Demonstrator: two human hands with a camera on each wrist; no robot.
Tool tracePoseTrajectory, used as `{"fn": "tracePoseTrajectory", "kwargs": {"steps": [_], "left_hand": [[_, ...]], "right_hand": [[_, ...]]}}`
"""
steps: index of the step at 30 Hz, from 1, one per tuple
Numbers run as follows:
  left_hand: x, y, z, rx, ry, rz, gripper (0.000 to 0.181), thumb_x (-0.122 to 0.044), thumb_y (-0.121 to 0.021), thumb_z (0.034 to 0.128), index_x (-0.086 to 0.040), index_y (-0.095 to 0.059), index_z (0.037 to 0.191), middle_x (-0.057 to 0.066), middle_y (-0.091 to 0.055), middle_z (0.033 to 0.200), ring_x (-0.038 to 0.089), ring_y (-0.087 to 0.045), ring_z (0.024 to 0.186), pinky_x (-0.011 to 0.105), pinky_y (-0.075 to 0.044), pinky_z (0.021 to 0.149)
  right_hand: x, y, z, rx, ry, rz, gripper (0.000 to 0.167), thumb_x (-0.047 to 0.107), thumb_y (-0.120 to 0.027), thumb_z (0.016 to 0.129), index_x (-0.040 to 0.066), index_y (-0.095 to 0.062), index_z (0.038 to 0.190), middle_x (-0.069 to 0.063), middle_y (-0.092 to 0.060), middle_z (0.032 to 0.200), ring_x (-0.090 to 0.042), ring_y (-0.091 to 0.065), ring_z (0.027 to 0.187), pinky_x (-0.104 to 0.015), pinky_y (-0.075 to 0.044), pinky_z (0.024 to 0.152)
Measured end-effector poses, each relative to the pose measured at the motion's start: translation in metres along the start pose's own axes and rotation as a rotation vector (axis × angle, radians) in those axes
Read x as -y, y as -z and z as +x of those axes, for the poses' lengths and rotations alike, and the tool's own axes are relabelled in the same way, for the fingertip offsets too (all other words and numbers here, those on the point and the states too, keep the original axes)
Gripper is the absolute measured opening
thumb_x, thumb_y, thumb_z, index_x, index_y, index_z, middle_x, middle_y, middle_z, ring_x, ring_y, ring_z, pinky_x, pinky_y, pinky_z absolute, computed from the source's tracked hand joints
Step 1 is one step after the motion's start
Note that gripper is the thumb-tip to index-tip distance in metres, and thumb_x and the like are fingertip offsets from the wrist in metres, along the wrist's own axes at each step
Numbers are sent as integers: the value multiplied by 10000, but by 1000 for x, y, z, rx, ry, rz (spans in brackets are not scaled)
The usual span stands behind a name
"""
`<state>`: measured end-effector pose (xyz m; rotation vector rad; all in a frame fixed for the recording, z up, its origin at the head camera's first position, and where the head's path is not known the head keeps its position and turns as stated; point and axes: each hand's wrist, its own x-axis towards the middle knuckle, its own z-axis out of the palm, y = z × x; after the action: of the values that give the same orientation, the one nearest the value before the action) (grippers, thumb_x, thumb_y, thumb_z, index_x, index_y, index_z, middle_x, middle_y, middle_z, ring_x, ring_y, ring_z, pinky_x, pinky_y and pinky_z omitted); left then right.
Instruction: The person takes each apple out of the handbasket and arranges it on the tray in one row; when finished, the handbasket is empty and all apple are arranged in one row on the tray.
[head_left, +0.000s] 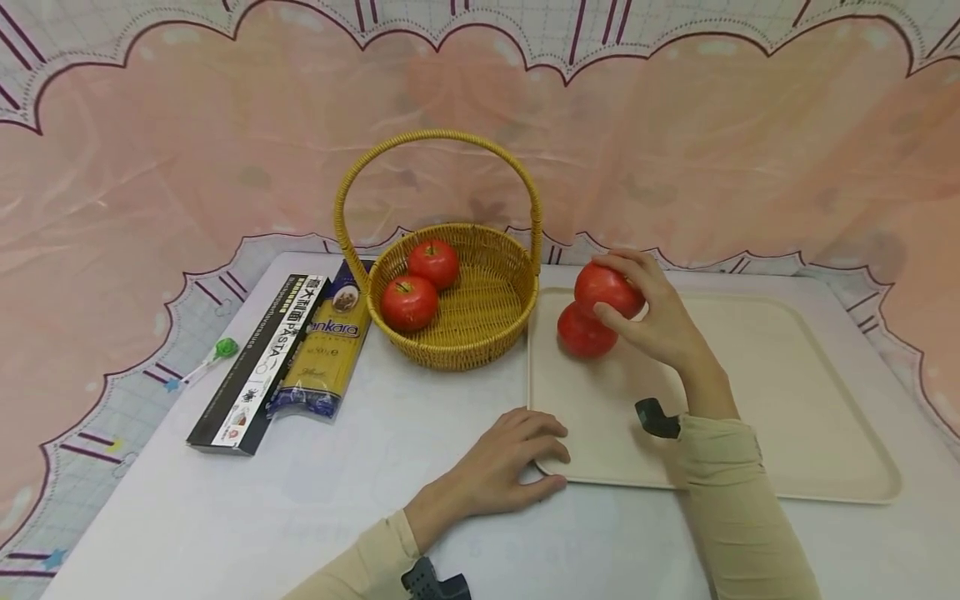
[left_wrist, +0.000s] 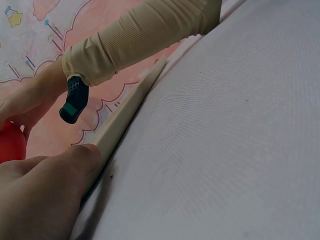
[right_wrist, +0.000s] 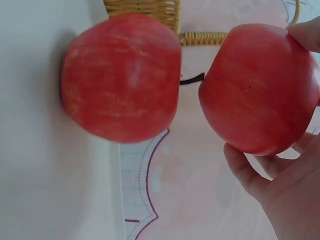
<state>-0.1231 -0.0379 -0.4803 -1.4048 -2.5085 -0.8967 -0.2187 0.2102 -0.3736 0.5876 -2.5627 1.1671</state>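
Note:
My right hand (head_left: 663,321) grips a red apple (head_left: 606,290) between thumb and fingers, above the left part of a cream tray (head_left: 750,400). Just below it, a second apple (head_left: 585,333) sits on the tray. In the right wrist view, the stem of the lower apple (right_wrist: 125,80) reaches up to the held apple (right_wrist: 260,90); whether they touch I cannot tell. My left hand (head_left: 513,467) rests at the tray's near left corner, fingers relaxed over the rim. Two more apples (head_left: 409,303) lie in the left side of a yellow wicker basket (head_left: 480,354) with a tall handle.
Left of the basket lie a yellow and blue pasta packet (head_left: 326,350) and a long black-and-white pasta box (head_left: 262,367). A green lollipop (head_left: 225,347) lies beyond them at the table's left edge. A pink patterned cloth (head_left: 675,167) hangs behind the white table (head_left: 337,475).

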Motion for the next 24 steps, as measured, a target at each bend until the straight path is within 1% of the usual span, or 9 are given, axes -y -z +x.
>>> {"fn": "tracePoseTrajectory", "kwargs": {"steps": [8, 12, 17, 18, 19, 21, 24], "left_hand": [[0, -1, -3, 4, 9, 7, 194, -401, -617, 885, -266, -632, 1024, -86, -543, 1239, 75, -440, 1226, 306, -322, 1111], [-1, -1, -2, -2, 4, 4, 191, -386, -631, 878, -260, -633, 1021, -76, -550, 1236, 81, -444, 1225, 317, -331, 1106], [0, 0, -2, -8, -3, -4, 188, -365, -647, 869, -252, -635, 1020, -63, -556, 1231, 89, -449, 1216, 320, -331, 1105], [0, 0, -2, -7, -3, -3, 187, -366, -647, 869, -254, -634, 1019, -65, -555, 1231, 88, -449, 1215, 316, -329, 1106], [0, 0, -2, -7, -5, -2, 185, -364, -647, 869, -254, -634, 1018, -65, -554, 1231, 87, -450, 1213, 313, -329, 1105], [1, 0, -2, -7, -7, 0, 182, -366, -645, 870, -255, -634, 1014, -66, -554, 1230, 86, -451, 1212, 311, -330, 1104], [1, 0, -2, -8, -12, 3, 181, -367, -643, 872, -254, -634, 1013, -65, -553, 1230, 90, -453, 1210, 315, -333, 1102]], "right_hand": [[-8, 6, -4, 19, -19, -20, 553, 203, -695, 831, 334, -499, 1331, 5, -383, 1423, -282, -438, 1252, -586, -393, 991], [-11, 10, -6, 38, -26, -22, 555, 205, -693, 836, 336, -494, 1337, 7, -377, 1430, -289, -445, 1247, -574, -394, 991], [-14, 15, -9, 55, -44, -24, 554, 194, -694, 842, 298, -492, 1348, 18, -380, 1434, -287, -437, 1250, -578, -393, 985], [-10, 17, -10, 59, -52, -23, 552, 187, -690, 845, 279, -491, 1351, 11, -380, 1434, -292, -435, 1250, -584, -391, 984], [-11, 17, -10, 63, -56, -18, 553, 175, -690, 844, 269, -491, 1352, 9, -381, 1432, -293, -433, 1249, -586, -390, 984], [-11, 19, -12, 70, -66, -15, 552, 185, -687, 848, 303, -487, 1348, 24, -380, 1427, -285, -433, 1245, -580, -392, 983], [-13, 20, -13, 86, -71, -11, 539, 205, -675, 858, 326, -481, 1346, 39, -376, 1418, -271, -441, 1226, -570, -400, 973]]}}
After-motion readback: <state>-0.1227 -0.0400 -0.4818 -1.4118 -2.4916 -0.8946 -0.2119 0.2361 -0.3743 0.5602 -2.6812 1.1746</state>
